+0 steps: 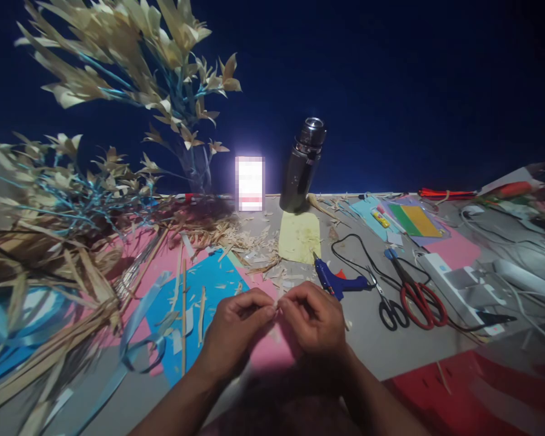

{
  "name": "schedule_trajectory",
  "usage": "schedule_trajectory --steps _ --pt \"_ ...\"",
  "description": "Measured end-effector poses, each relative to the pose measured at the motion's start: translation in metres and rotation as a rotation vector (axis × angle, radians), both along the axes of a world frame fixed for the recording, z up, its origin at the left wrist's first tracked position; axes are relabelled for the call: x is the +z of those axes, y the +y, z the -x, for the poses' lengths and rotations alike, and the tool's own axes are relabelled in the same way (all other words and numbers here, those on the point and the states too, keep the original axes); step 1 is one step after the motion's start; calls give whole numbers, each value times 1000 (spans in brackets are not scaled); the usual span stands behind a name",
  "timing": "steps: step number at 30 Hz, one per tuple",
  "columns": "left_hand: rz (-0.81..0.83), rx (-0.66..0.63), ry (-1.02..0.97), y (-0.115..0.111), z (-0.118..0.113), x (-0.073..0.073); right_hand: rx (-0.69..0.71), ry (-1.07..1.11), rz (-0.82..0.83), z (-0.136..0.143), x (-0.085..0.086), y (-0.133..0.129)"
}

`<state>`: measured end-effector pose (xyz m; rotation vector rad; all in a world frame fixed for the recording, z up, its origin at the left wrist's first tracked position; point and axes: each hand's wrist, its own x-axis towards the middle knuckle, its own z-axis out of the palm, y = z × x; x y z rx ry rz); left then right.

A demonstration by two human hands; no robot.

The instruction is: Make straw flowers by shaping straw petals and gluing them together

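Note:
My left hand [238, 327] and my right hand [315, 318] meet at the middle of the table's near side, fingertips pinched together. Between them shows a tiny pale piece [278, 303], too small to make out well. Pink paper [275, 348] lies beneath the hands. Just beyond my right hand is a blue glue gun [338, 280], its nozzle toward a stained yellow sheet [300, 236]. Blue paper [209, 272] strewn with dry husk strips lies to the left of my left hand.
Black-handled scissors [393, 312], red-handled scissors [422, 303] and a white power strip [458, 297] lie right. A dark flask [303, 166] and a bright screen [250, 183] stand behind. Husk flowers [163, 79], light-blue ribbon [140, 339] and long husks [36, 375] fill the left.

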<state>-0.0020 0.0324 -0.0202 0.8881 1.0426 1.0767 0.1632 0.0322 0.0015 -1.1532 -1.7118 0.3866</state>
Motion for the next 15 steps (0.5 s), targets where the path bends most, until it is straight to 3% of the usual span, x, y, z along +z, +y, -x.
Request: schedule_trajectory --steps 7,15 --pt "27 85 -120 3 1 0 -84 229 299 -8 -10 2" --pt "44 247 -77 9 6 6 83 -23 370 -12 4 4"
